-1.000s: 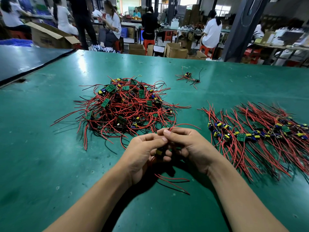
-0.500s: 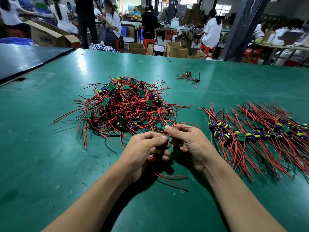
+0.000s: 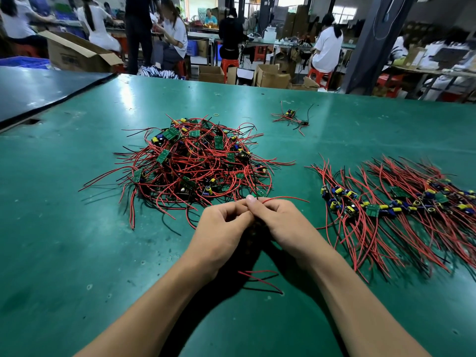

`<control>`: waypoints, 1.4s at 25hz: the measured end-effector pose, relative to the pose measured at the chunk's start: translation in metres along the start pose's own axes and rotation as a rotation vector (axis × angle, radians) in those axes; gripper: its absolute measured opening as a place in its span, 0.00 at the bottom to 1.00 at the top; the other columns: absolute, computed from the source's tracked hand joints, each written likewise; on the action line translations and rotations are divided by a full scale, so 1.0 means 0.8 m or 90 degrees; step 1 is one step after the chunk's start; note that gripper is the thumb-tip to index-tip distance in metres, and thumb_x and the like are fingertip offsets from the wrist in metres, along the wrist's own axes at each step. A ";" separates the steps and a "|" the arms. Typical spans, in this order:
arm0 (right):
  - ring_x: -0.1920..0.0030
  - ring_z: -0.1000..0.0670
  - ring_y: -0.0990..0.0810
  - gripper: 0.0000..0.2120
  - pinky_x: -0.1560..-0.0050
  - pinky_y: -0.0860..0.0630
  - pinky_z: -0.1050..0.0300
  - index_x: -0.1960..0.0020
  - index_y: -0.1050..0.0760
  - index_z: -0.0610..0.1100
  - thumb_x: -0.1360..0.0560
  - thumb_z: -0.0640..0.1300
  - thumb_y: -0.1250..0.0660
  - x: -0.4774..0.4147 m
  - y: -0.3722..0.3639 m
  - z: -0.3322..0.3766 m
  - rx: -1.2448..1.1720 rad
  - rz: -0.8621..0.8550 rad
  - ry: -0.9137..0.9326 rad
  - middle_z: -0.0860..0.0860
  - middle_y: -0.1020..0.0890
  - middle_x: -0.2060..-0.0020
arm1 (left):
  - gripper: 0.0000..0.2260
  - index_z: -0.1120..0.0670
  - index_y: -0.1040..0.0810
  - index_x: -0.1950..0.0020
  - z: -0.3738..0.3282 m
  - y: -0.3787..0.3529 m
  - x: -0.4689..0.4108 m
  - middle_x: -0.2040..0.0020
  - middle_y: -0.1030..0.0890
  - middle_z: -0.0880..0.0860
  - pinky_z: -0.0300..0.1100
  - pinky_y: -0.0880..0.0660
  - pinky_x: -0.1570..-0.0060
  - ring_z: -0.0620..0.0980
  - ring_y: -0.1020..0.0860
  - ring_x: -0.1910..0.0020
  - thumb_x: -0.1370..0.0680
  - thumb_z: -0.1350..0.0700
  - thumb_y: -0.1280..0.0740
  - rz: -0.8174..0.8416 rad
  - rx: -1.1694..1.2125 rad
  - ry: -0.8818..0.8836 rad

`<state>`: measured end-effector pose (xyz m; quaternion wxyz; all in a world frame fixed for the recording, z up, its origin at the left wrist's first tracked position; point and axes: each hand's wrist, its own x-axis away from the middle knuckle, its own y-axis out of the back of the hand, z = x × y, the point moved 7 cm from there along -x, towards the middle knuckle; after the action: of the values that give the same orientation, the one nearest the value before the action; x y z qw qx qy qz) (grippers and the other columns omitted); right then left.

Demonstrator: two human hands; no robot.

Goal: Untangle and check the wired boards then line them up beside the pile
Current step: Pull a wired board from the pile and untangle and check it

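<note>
A tangled pile (image 3: 195, 163) of small green boards with red and black wires lies on the green table (image 3: 64, 240). To its right, a row of lined-up boards (image 3: 396, 204) stretches toward the right edge, wires fanned out. My left hand (image 3: 221, 228) and my right hand (image 3: 280, 222) meet just in front of the pile, fingers curled round one wired board that is mostly hidden between them. My right hand pinches its red wire (image 3: 280, 198), which runs off to the right. More of its red and black wires (image 3: 260, 279) trail below my wrists.
A couple of stray wired boards (image 3: 292, 117) lie farther back on the table. A dark mat (image 3: 38, 91) covers the far left corner. Beyond the far edge are cardboard boxes (image 3: 74, 54), red stools and several seated people at other benches.
My hands have drawn closer together and the board between them is now more hidden. The trailing wires below my wrists have shifted slightly.
</note>
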<state>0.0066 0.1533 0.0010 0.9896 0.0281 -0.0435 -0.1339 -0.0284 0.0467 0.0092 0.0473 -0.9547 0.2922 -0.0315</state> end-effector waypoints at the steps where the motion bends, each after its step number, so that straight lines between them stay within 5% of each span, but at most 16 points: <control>1: 0.59 0.53 0.17 0.15 0.58 0.22 0.63 0.53 0.14 0.43 0.20 0.52 0.34 -0.001 0.002 0.000 0.006 0.000 -0.004 0.48 0.13 0.58 | 0.10 0.70 0.23 0.58 0.000 0.000 0.000 0.72 0.20 0.47 0.32 0.31 0.75 0.42 0.26 0.76 0.21 0.63 0.33 -0.003 -0.018 -0.009; 4: 0.57 0.48 0.17 0.14 0.54 0.21 0.56 0.50 0.14 0.41 0.22 0.52 0.30 0.003 0.012 0.002 -0.059 0.014 -0.017 0.42 0.14 0.55 | 0.08 0.65 0.24 0.59 0.004 -0.001 -0.001 0.74 0.24 0.50 0.34 0.32 0.77 0.45 0.28 0.78 0.22 0.62 0.34 0.034 0.017 0.047; 6: 0.63 0.46 0.20 0.16 0.62 0.24 0.56 0.51 0.14 0.43 0.26 0.55 0.27 0.004 0.018 0.002 -0.075 -0.010 -0.006 0.41 0.16 0.62 | 0.07 0.60 0.23 0.60 0.006 -0.002 -0.001 0.73 0.25 0.51 0.34 0.32 0.78 0.46 0.29 0.78 0.22 0.62 0.33 0.055 0.064 0.088; 11: 0.79 0.53 0.44 0.15 0.76 0.48 0.65 0.59 0.15 0.43 0.32 0.56 0.25 -0.004 0.040 0.005 -0.152 -0.185 0.081 0.49 0.38 0.78 | 0.07 0.58 0.20 0.61 0.008 -0.009 0.002 0.71 0.25 0.52 0.34 0.32 0.78 0.45 0.29 0.77 0.23 0.60 0.33 0.098 0.118 0.122; 15: 0.76 0.53 0.41 0.12 0.76 0.45 0.61 0.63 0.15 0.47 0.29 0.55 0.26 0.000 0.055 0.014 -0.125 -0.270 0.162 0.47 0.35 0.76 | 0.07 0.59 0.20 0.60 0.009 -0.013 0.003 0.71 0.26 0.52 0.35 0.31 0.78 0.46 0.29 0.77 0.23 0.61 0.33 0.117 0.125 0.129; 19: 0.79 0.54 0.34 0.20 0.78 0.40 0.66 0.68 0.19 0.49 0.21 0.57 0.34 -0.006 0.044 -0.001 -0.096 -0.216 0.043 0.52 0.30 0.79 | 0.06 0.61 0.18 0.54 0.011 -0.013 0.007 0.72 0.27 0.55 0.36 0.29 0.79 0.49 0.28 0.78 0.23 0.63 0.35 0.132 0.158 0.168; 22: 0.80 0.56 0.35 0.20 0.77 0.44 0.65 0.69 0.22 0.48 0.21 0.56 0.34 -0.008 0.035 -0.009 -0.156 -0.166 -0.034 0.52 0.32 0.78 | 0.09 0.55 0.15 0.58 0.010 -0.016 0.008 0.73 0.27 0.54 0.36 0.28 0.79 0.48 0.28 0.78 0.22 0.59 0.33 0.148 0.115 0.158; 27: 0.74 0.57 0.33 0.11 0.72 0.37 0.64 0.59 0.16 0.46 0.28 0.53 0.27 -0.006 0.021 0.000 -0.268 -0.025 -0.021 0.52 0.29 0.71 | 0.07 0.60 0.17 0.53 0.012 -0.007 0.002 0.76 0.30 0.51 0.34 0.32 0.79 0.46 0.30 0.80 0.22 0.57 0.32 0.090 0.107 0.142; 30: 0.69 0.58 0.28 0.11 0.69 0.33 0.68 0.51 0.14 0.47 0.33 0.48 0.23 0.005 0.006 0.006 -0.303 0.113 -0.024 0.53 0.22 0.67 | 0.07 0.55 0.18 0.61 0.011 -0.005 0.002 0.75 0.31 0.51 0.35 0.32 0.77 0.47 0.30 0.79 0.24 0.57 0.31 0.111 0.152 0.159; 35: 0.72 0.57 0.33 0.08 0.72 0.39 0.67 0.57 0.14 0.45 0.31 0.49 0.26 -0.003 0.011 0.006 -0.287 0.025 0.029 0.47 0.32 0.67 | 0.06 0.55 0.17 0.61 0.010 -0.010 0.002 0.74 0.34 0.49 0.36 0.32 0.76 0.46 0.31 0.78 0.30 0.53 0.30 0.165 0.198 0.179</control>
<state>0.0063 0.1623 0.0062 0.9740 -0.1914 0.0093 -0.1206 -0.0218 0.0525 0.0022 0.1564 -0.8766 0.4075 -0.2024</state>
